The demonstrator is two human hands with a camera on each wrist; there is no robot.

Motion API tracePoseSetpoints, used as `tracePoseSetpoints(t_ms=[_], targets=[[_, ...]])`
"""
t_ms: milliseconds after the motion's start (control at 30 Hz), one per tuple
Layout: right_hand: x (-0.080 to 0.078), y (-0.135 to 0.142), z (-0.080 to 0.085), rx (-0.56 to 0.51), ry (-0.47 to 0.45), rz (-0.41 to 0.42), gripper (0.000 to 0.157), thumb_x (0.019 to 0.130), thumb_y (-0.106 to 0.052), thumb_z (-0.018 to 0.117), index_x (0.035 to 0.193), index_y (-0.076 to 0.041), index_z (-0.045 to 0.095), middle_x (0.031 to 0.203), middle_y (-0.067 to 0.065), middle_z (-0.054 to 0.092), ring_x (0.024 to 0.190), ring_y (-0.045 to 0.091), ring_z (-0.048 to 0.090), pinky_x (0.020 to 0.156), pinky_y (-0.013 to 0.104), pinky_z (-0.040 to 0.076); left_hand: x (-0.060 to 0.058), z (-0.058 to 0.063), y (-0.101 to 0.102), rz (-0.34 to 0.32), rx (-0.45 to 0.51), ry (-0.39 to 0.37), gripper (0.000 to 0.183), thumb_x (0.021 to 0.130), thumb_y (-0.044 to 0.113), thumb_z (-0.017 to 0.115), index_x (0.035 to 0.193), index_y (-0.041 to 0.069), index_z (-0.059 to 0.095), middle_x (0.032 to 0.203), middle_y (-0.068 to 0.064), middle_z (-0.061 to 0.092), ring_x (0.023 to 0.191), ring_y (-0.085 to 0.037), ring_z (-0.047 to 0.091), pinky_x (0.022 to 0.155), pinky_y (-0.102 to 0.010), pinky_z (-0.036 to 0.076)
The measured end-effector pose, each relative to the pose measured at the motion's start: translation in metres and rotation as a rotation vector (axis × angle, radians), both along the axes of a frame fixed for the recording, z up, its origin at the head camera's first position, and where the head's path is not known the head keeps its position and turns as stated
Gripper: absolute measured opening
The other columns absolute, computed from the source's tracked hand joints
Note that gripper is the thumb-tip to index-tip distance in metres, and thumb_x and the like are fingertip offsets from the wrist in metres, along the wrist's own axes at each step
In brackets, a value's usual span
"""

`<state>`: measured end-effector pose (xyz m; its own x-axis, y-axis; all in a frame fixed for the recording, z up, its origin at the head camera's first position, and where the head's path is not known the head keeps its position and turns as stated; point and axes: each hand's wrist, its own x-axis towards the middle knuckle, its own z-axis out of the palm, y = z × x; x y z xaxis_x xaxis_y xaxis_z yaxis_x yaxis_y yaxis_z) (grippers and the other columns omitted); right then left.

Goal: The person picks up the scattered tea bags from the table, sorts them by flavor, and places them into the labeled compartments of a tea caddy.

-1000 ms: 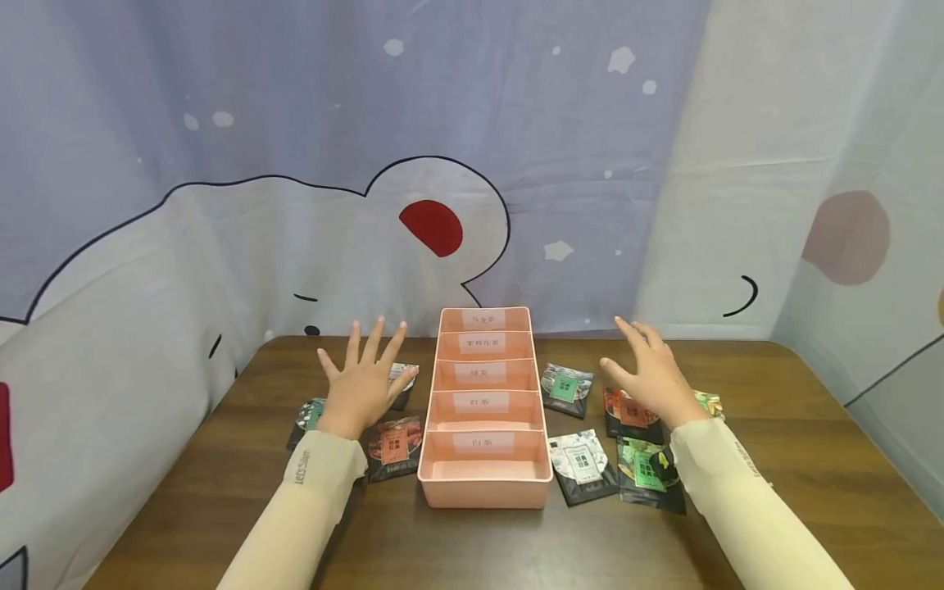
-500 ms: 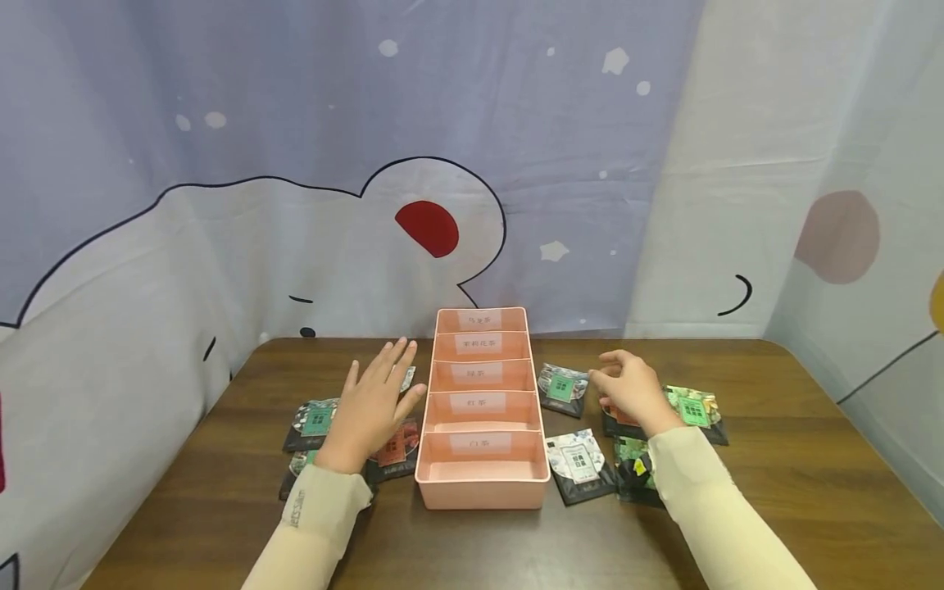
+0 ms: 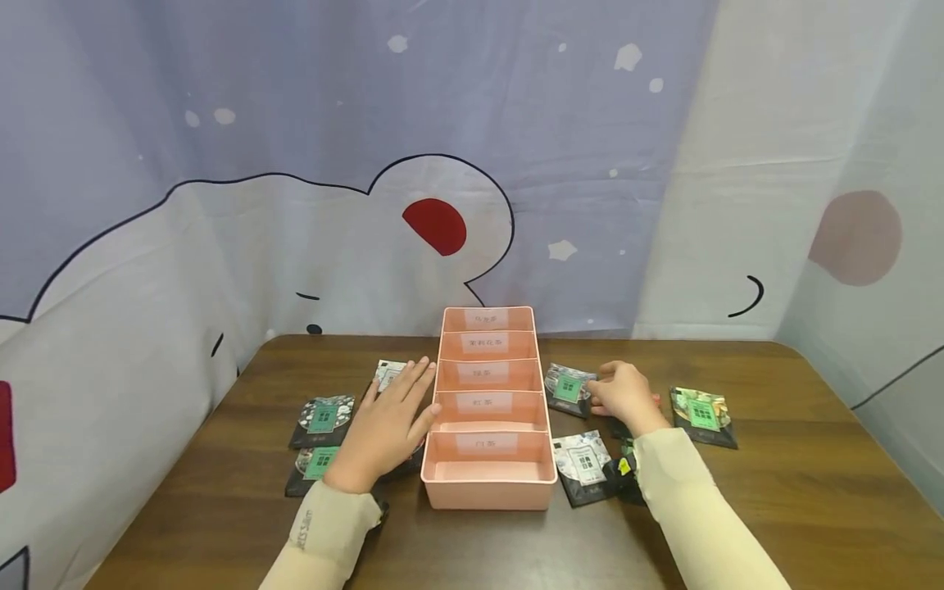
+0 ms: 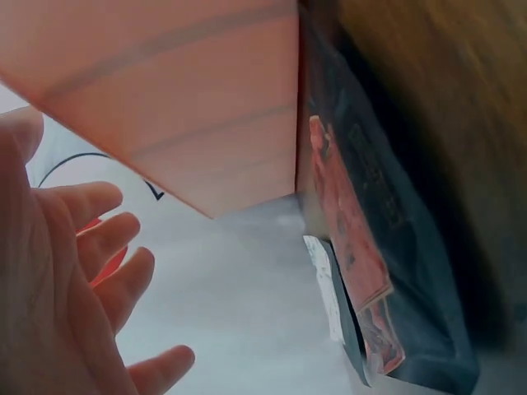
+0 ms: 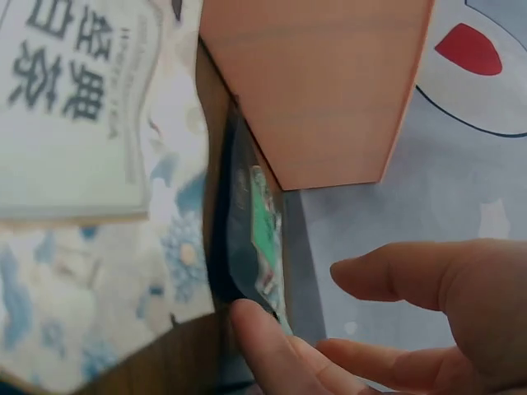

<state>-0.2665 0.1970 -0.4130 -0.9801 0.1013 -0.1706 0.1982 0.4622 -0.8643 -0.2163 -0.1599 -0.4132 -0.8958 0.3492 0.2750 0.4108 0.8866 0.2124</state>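
A pink divided box (image 3: 487,496) with several labelled compartments stands on the table. My left hand (image 3: 387,430) reaches its left rim, fingers extended and holding nothing; the left wrist view shows them spread beside the box wall. Below that hand lies a red-labelled tea packet (image 4: 354,230), mostly hidden in the head view. My right hand (image 3: 623,399) is at the right edge of a green-labelled tea packet (image 3: 566,388). One fingertip (image 5: 251,317) meets the packet's edge in the right wrist view, with the thumb (image 5: 362,276) well apart. A white tea packet (image 3: 585,465) lies nearer.
Left of the box lie two green-labelled packets, the farther one (image 3: 323,418) overlapping the nearer one (image 3: 317,465), and a white packet (image 3: 388,373) farther back. Another packet (image 3: 703,416) is at the far right. My right arm partly covers more packets. A curtain (image 3: 332,246) hangs behind the table.
My left hand has moved right to the box rim, its fingers drawing closer together. My right hand has come down and left to the green-labelled tea packet.
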Motion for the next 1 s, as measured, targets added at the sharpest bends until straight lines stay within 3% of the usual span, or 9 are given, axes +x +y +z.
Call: tracePoseSetpoints(t_ms=[267,533,1000], targets=[[-0.006,-0.002,-0.01,0.018,0.044,-0.048,0.046,0.092,-0.001,0.066,0.13,0.02,0.051,0.101,0.03,0.071,0.064,0.012,0.068,0.061,0.027,0.062,-0.001,-0.005,0.002,0.019,0.004,-0.071,0.066,0.107,0.047,0.045,0.162,0.015,0.027,0.167,-0.004,0.026,0.153,-0.026,0.024,0.122,-0.061,0.015],[-0.008,-0.003,-0.013,0.111,0.084,-0.104,0.04,0.088,-0.005,0.072,0.122,0.014,0.064,0.106,0.032,0.07,0.054,0.002,0.063,0.053,0.018,0.055,-0.003,-0.008,0.004,-0.008,0.019,-0.07,0.065,0.107,0.045,0.044,0.161,0.013,0.028,0.166,-0.006,0.028,0.153,-0.026,0.025,0.121,-0.06,0.021],[-0.004,-0.003,-0.008,-0.052,0.103,-0.115,0.034,0.087,0.002,0.067,0.118,0.015,0.064,0.099,0.027,0.073,0.059,0.008,0.065,0.056,0.02,0.058,-0.003,-0.007,0.002,-0.039,0.016,-0.111,0.062,0.109,0.044,0.039,0.162,0.015,0.025,0.167,-0.003,0.024,0.154,-0.023,0.022,0.122,-0.056,0.022]])
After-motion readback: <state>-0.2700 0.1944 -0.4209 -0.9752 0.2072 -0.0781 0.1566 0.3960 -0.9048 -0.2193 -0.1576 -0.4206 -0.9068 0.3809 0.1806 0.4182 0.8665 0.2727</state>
